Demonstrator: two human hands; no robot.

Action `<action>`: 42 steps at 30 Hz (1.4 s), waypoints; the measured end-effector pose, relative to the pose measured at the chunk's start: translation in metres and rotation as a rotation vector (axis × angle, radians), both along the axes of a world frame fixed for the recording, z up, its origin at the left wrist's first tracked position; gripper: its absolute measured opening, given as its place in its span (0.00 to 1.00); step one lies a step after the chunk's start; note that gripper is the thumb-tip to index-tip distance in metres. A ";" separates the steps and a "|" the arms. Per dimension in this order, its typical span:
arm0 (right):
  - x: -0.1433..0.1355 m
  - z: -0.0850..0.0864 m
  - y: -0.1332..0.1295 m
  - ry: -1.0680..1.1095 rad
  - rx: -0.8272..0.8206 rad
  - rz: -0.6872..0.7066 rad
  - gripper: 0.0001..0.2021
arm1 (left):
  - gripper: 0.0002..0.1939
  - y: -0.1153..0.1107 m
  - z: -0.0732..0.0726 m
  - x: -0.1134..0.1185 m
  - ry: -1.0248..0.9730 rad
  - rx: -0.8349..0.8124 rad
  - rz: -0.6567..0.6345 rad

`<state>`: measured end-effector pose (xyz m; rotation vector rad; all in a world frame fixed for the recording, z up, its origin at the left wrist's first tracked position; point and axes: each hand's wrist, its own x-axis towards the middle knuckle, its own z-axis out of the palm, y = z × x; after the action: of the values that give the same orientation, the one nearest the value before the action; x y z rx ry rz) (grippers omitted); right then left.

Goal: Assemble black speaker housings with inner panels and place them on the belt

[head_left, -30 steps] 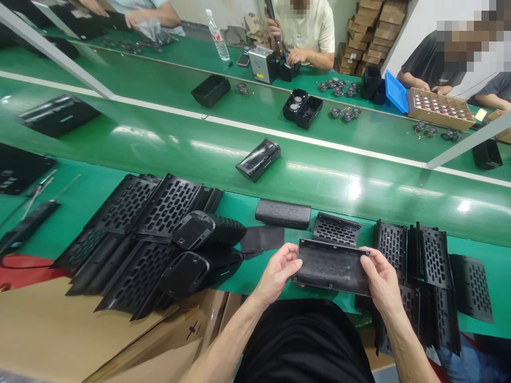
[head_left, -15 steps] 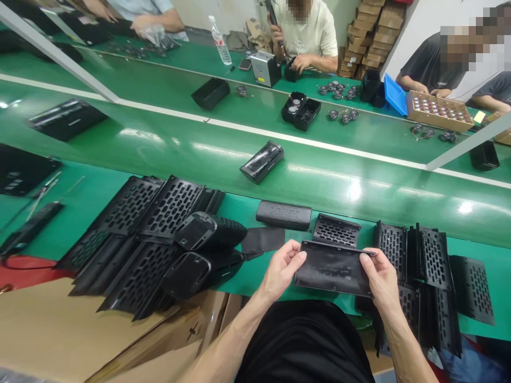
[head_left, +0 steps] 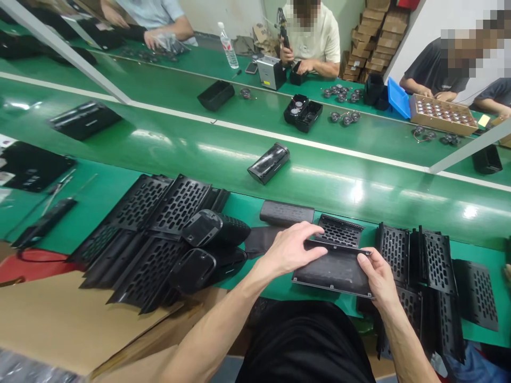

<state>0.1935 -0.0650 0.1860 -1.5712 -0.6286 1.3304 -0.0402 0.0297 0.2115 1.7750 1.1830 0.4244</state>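
Observation:
A curved black plastic panel point(head_left: 333, 271) is held in front of me, its hollow inner side facing up and lined with dark sheet. My right hand point(head_left: 380, 276) pinches its right end, thumb on top. Over the panel's upper left corner is my left hand point(head_left: 293, 247), thumb and fingers spread apart; whether it touches the panel I cannot tell. Just beyond lies a slotted black grille panel point(head_left: 341, 232). A closed dark shell point(head_left: 287, 211) rests behind my left hand, and a piece of dark mesh cloth point(head_left: 257, 240) lies partly hidden behind that hand.
Stacked slotted panels stand at left point(head_left: 179, 207) and right point(head_left: 435, 260). Two black speaker housings point(head_left: 199, 271) sit left of my hands. A screwdriver point(head_left: 48, 218) lies far left. Across the green conveyor point(head_left: 339, 181), which carries a black housing point(head_left: 269, 162), several people work.
My left hand has let go of the panel's left corner and moved over its top edge, fingers spreading. The right hand keeps its hold. The view has shifted slightly.

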 end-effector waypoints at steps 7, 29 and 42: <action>-0.002 -0.001 -0.003 -0.034 0.040 -0.006 0.22 | 0.10 0.011 0.007 0.018 0.139 0.106 -0.241; 0.008 -0.004 -0.001 -0.159 0.083 -0.003 0.22 | 0.11 0.013 0.016 0.029 0.206 0.154 -0.243; 0.014 -0.006 0.003 -0.257 0.034 0.056 0.23 | 0.12 0.018 0.017 0.032 0.191 0.141 -0.281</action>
<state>0.2073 -0.0617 0.1798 -1.7226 -0.8540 1.1604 -0.0085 0.0480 0.2283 2.1063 1.0311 0.1782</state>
